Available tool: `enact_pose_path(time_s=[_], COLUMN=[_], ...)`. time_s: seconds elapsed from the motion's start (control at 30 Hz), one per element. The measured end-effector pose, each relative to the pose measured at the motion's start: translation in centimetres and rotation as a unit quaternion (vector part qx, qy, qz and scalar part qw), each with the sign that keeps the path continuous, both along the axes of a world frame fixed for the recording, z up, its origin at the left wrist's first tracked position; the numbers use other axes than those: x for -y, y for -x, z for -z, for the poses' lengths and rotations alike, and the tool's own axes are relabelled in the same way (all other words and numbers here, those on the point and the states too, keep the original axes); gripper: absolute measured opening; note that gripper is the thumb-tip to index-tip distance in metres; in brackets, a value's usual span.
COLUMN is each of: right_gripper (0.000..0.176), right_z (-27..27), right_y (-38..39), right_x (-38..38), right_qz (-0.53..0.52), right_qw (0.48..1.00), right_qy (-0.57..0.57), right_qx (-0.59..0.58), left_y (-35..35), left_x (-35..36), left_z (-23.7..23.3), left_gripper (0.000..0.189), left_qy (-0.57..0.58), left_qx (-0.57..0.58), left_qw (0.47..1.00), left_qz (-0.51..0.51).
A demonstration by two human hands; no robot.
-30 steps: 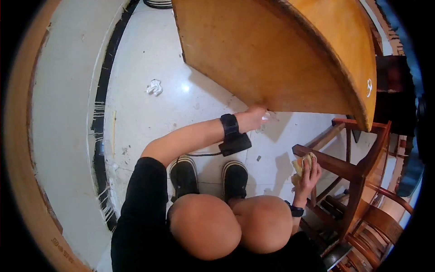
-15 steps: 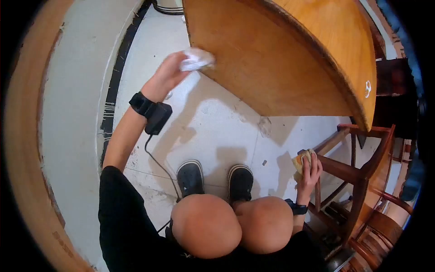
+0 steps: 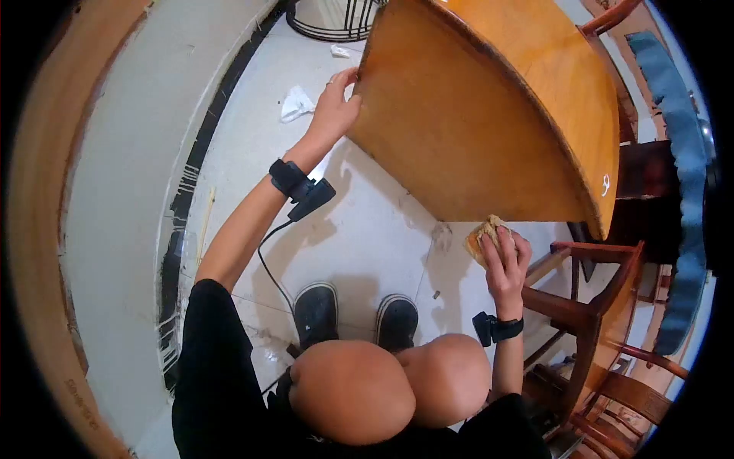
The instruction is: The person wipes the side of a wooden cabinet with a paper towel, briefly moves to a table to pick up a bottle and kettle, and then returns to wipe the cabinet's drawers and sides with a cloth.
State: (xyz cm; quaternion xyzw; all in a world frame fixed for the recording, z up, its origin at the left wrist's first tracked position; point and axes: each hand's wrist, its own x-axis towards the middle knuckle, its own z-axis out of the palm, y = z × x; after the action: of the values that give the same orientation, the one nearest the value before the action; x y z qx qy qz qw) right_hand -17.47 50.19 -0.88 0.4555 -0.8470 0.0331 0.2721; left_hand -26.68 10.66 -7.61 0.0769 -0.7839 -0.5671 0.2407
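My left hand [image 3: 336, 107] is at the left edge of a brown wooden table [image 3: 466, 130], its fingers curled at the edge and its thumb against the broad flat face. A crumpled white tissue [image 3: 297, 104] lies on the floor just left of that hand. In my right hand [image 3: 505, 268] is a bunched, yellowish-brown rag [image 3: 483, 239], pinched under the fingers close to the table's lower edge. Both wrists wear black straps, and a cable hangs from the left one.
Right of my knees stands a dark wooden chair [image 3: 585, 310]. A black wire rack [image 3: 336, 30] sits on the floor at the top. A pale wall [image 3: 145, 153] with a dark skirting strip runs along the left. Small debris dots the white tiles.
The white tissue has left my left hand and now lies on the floor. That hand has moved to the table's edge. My right hand has risen with the rag toward the table.
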Motion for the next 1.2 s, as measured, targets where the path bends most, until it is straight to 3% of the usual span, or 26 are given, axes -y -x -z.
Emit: enact_pose_path(time_s=[0.3, 0.5, 0.77, 0.87, 0.97, 1.03, 1.1, 1.2], right_gripper=[0.034, 0.037, 0.035, 0.035, 0.034, 0.036, 0.037, 0.037], right_z=[0.5, 0.7, -2.2, -2.8, -3.0, -3.0, -3.2, -1.2], right_y=[0.0, 0.4, 2.5, 3.0, 3.5, 4.1, 4.0, 4.6], right_x=[2.1, 4.8, 5.1, 6.3, 7.7, 9.0, 10.5, 10.6], right_qz=[0.038, 0.073, 0.07, 0.048, 0.025, 0.007, 0.012, -0.003], right_qw=[0.999, 0.992, 0.965, 0.962, 0.967, 0.973, 0.973, 0.981], right_qy=[0.032, 0.083, 0.185, 0.203, 0.195, 0.168, 0.157, 0.108], right_qx=[-0.016, -0.066, -0.17, -0.179, -0.164, -0.156, -0.168, -0.162], left_y=[-0.3, -5.1, -10.1, -9.1, -8.2, -7.2, -5.9, -4.5], left_x=[0.3, -1.9, -6.8, -5.2, -3.5, -2.9, -2.6, -3.6], left_z=[-0.5, 0.9, -3.5, -4.9, -10.5, -13.7, -16.0, -17.2], left_gripper=[0.048, 0.054, 0.055, 0.051, 0.053, 0.052, 0.069, 0.07], left_qy=[0.002, -0.036, 0.061, 0.101, 0.135, 0.14, 0.167, 0.159], left_qx=[0.07, 0.07, 0.119, 0.033, -0.114, -0.208, -0.226, -0.286], left_qw=[0.997, 0.989, 0.961, 0.979, 0.978, 0.958, 0.94, 0.908], left_qz=[0.032, 0.126, 0.243, 0.174, 0.115, 0.139, 0.192, 0.26])
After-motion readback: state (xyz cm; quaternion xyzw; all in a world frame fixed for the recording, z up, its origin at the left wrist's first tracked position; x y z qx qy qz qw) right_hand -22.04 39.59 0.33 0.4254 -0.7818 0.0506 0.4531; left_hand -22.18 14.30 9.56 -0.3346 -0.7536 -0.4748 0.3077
